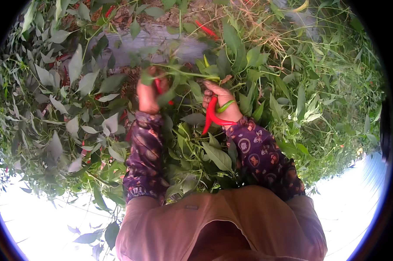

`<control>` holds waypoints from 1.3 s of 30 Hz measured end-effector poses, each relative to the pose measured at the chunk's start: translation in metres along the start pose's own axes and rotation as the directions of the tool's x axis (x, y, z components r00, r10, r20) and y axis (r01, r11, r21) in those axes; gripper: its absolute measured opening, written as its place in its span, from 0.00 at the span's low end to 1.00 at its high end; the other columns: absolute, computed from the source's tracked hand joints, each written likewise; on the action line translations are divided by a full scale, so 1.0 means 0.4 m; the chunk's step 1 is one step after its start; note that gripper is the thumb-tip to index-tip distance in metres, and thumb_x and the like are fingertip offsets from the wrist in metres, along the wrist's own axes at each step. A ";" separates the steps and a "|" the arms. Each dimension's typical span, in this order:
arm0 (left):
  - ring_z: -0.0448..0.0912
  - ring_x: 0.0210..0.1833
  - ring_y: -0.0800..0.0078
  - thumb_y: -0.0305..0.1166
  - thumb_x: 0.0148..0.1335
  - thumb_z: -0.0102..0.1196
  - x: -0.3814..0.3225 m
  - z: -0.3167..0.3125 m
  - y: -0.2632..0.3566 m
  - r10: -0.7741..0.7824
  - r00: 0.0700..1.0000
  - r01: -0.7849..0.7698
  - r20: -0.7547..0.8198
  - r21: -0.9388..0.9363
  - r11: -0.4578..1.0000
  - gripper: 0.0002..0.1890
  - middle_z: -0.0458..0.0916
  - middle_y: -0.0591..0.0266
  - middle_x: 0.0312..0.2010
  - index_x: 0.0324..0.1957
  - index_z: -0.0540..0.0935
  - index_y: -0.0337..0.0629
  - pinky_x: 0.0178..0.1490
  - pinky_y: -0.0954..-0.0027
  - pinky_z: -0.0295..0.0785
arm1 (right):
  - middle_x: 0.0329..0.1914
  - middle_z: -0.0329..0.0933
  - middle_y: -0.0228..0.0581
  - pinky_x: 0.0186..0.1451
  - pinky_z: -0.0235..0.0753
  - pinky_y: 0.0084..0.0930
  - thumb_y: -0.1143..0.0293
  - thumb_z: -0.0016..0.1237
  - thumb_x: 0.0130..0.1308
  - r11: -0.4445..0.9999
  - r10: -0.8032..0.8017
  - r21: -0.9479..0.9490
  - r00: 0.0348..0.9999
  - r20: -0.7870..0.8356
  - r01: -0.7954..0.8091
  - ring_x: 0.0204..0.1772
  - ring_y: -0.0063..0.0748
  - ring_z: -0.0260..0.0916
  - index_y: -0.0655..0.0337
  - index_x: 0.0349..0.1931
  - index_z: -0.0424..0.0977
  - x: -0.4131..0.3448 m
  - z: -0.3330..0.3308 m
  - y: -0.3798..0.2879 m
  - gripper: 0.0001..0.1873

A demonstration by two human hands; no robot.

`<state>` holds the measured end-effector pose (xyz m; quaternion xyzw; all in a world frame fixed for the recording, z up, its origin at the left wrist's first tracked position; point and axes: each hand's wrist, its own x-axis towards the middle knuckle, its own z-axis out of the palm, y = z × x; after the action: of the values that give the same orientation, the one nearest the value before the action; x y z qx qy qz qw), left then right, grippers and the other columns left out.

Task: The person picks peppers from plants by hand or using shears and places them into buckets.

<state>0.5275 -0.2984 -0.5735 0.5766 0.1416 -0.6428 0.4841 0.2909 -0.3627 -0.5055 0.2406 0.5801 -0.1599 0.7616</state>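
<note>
My left hand, blurred, has its fingers curled about a red chili pepper among leaves that partly cover it. From there a green chili stem runs across toward my right hand. Red chili peppers and a green chili pepper are held in my right hand, their tips hanging out past the palm toward the wrist. Its fingertips are close to the stem; whether they touch it I cannot tell. Both forearms wear dark patterned sleeves.
Dense chili plants surround both hands, with leaves below the wrists. More red chili peppers hang at the left and one beyond my hands. A strip of greyish plastic sheet lies over brown soil. Dry grass tangles at upper right.
</note>
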 end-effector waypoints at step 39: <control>0.80 0.45 0.45 0.35 0.59 0.58 0.140 0.135 0.466 0.971 0.240 -0.266 -0.006 0.961 0.072 0.24 0.82 0.42 0.44 0.54 0.74 0.30 0.53 0.57 0.73 | 0.30 0.79 0.29 0.23 0.67 0.19 0.69 0.55 0.63 0.899 -0.085 -0.424 0.994 0.070 0.107 0.23 0.20 0.70 0.61 0.39 0.80 -0.044 0.042 0.001 0.08</control>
<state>0.6488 -0.4557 -0.5368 0.9011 -0.3168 -0.0191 0.2955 0.2996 -0.3723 -0.4850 0.0352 0.5928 -0.0722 0.8013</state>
